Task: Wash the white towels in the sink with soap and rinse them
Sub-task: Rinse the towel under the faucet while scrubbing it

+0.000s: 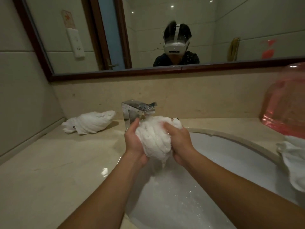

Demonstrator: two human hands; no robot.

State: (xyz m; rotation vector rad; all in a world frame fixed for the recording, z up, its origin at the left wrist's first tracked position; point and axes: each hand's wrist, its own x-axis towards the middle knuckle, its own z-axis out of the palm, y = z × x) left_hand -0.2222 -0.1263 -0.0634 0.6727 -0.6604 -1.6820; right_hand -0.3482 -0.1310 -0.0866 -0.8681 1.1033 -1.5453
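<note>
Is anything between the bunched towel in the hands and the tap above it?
Nothing visible. Both hands, left hand and right hand, hold the towel right under the tap spout, above the sink.

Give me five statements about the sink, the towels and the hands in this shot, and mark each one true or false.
1. Both hands, left hand and right hand, grip one bunched white towel. True.
2. The held towel lies flat on the counter. False: it is held up over the sink, right below the faucet.
3. A second towel lies on the counter left of the faucet. True.
4. The pink plastic bag sits left of the sink. False: it is at the right edge of the picture.
5. More white cloth hangs over the sink's right rim. True.
</note>
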